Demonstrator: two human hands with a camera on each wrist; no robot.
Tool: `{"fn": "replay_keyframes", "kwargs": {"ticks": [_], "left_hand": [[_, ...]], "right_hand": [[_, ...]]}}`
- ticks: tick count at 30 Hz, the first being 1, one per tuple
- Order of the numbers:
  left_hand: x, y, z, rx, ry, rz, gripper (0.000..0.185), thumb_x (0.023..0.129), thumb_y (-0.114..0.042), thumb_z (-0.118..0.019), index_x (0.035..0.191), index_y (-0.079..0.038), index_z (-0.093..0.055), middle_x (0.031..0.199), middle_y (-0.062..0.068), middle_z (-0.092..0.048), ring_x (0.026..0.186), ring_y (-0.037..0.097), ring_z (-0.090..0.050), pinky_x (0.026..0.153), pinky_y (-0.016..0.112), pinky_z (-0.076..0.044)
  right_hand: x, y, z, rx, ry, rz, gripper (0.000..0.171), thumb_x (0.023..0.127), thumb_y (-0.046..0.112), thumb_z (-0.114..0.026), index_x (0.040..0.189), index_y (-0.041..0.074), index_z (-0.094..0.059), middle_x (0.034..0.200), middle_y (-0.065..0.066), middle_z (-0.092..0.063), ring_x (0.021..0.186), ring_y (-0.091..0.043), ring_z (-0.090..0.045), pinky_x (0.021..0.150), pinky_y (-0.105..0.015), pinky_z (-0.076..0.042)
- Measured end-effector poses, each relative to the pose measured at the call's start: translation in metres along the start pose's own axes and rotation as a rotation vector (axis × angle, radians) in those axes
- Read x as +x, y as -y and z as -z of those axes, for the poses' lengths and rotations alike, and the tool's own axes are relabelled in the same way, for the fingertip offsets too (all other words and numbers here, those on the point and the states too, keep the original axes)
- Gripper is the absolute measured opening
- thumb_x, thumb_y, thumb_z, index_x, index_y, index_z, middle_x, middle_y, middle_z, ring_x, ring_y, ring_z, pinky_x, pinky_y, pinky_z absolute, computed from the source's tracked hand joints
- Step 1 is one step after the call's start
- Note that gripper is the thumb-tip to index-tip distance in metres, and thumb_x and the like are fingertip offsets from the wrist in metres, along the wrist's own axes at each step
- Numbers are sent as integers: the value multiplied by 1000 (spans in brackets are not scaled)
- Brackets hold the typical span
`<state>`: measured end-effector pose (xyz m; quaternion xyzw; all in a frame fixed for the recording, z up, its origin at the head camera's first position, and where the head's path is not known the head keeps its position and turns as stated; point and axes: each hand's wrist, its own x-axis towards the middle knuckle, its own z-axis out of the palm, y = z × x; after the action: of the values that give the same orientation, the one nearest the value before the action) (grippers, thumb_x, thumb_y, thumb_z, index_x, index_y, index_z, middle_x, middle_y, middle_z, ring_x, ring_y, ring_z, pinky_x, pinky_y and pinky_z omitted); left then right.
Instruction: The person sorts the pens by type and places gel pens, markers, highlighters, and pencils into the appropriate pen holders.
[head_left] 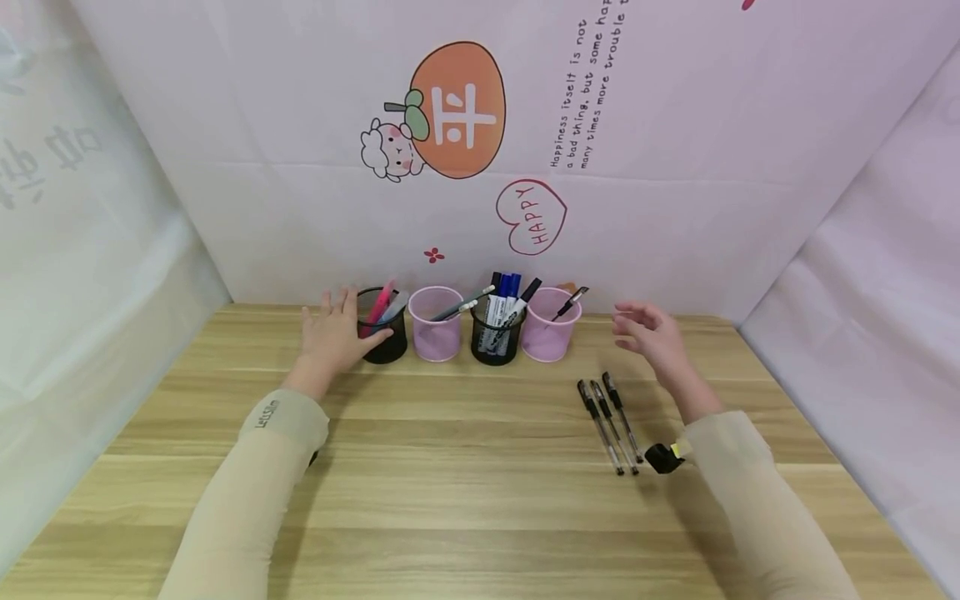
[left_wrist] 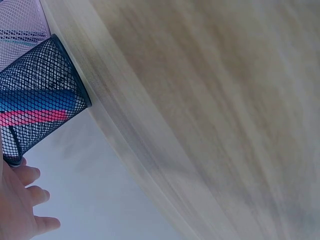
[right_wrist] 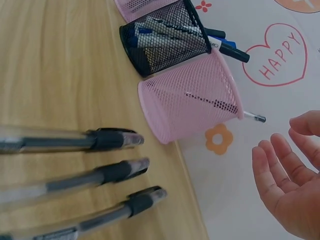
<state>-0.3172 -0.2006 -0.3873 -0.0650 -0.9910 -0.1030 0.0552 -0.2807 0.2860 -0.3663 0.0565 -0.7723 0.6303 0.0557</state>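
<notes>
My left hand (head_left: pixel 333 337), fingers spread, touches the leftmost black mesh pen cup (head_left: pixel 387 348), its thumb across the cup's front. That cup holds a pink pen-like item (head_left: pixel 381 300) and a blue one (left_wrist: pixel 37 100). My right hand (head_left: pixel 651 337) hovers right of the row with its fingers loosely bent and nothing in them. Nearest to it is a pink mesh pen cup (head_left: pixel 546 343) with one black-capped gel pen (head_left: pixel 572 303) leaning inside. Three similar gel pens (right_wrist: pixel 115 139) lie side by side on the table, below the right hand in the head view.
Between those cups stand another pink mesh cup (head_left: pixel 437 343) with pencils (head_left: pixel 456 311) and a black mesh cup (head_left: pixel 493 357) with several markers (head_left: pixel 504 307). The row stands near the wooden table's (head_left: pixel 450 483) back edge, before a printed white cloth (head_left: pixel 315 225).
</notes>
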Motion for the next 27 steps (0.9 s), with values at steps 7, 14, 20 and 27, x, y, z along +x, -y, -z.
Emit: {"fn": "replay_keyframes", "kwargs": {"ticks": [7,14,20,27], "left_hand": [[0,-1,2,2,-8,-6,106,96,-69,-53,161,5,-13,165,29,-18,152,51,-8,115,75,-3],[0,-2,3,0,-9,-7,106,96,-69,-53,161,5,-13,165,28,-18,152,51,-8,115,75,-3],[-1,-1,2,7,1,-4,108,95,-72,-49,161,4,-12,165,28,-18,152,50,-7,114,75,-3],[-1,-1,0,8,-1,-1,111,94,-77,-47,162,4,-13,166,27,-18,152,50,-8,115,74,-6]], "right_hand": [[-9,-7,7,-57,29,-10,43,106,16,-57,141,-8,-48,114,5,-65,96,-8,-65,86,-23,-57],[-16,-16,11,-135,112,-21,50,108,12,-52,151,-9,-37,136,-32,-54,97,-9,-67,88,-30,-58],[-19,-21,11,-189,162,-28,49,107,9,-53,150,-10,-38,134,-39,-53,98,-16,-69,87,-33,-59],[-21,-23,13,-279,213,-86,48,108,10,-50,149,-11,-38,133,-38,-54,108,-36,-66,89,-42,-59]]}}
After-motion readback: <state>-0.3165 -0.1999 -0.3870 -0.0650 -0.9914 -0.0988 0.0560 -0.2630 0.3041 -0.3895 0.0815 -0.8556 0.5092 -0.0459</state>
